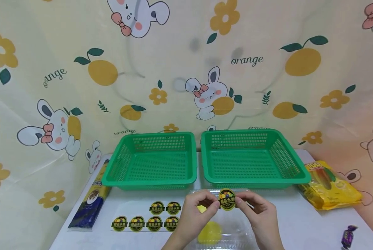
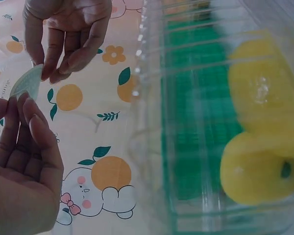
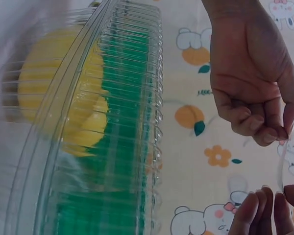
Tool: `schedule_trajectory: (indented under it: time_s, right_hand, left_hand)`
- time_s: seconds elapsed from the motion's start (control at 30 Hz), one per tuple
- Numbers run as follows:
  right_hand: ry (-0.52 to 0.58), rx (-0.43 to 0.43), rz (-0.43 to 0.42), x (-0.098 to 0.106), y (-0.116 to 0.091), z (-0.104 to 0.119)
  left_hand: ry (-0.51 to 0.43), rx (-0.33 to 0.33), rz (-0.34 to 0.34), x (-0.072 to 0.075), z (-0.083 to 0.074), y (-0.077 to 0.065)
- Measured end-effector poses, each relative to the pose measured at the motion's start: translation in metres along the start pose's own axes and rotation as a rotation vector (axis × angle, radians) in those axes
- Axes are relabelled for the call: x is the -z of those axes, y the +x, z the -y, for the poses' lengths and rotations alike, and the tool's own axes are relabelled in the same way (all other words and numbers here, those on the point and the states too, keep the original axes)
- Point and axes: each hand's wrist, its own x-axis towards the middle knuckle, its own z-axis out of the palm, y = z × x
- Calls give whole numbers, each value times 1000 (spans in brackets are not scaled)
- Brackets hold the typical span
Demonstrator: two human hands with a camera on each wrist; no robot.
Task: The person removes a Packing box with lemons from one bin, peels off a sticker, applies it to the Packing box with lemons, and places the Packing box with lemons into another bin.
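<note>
Between my two hands, above a clear plastic clamshell box (image 1: 233,225), is a round black and gold fruit sticker (image 1: 227,199). My left hand (image 1: 197,215) pinches its left edge with thumb and fingertips. Its right edge is pinched by my right hand (image 1: 261,215). In the left wrist view the sticker (image 2: 29,84) shows its pale back and bends slightly. The right wrist view gives only its thin edge. Yellow fruits (image 2: 257,166) lie inside the box, partly hidden by my left hand in the head view.
A white sheet (image 1: 127,208) with several matching stickers lies left of the box. Two green baskets (image 1: 148,184) (image 1: 256,181) stand behind. At the left is a blue and gold packet (image 1: 90,199); at the right, a yellow bag (image 1: 333,187) and a purple-wrapped candy (image 1: 348,237).
</note>
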Motion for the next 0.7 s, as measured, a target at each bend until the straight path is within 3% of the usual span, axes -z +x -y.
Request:
schedule_trajectory:
  time_s: [0.27,0.5,0.7]
  right_hand:
    - [-50,-67,-53,5,-1,1]
    - [-63,-106,-25,10,-3,-1]
    - [-82,-115,14,16,-3,-8]
  left_hand:
    - [41,38,-10,0,3,-1]
    - [219,-28,-78,-3,6,-3]
    - [324,-11,-79,-7,8,-6]
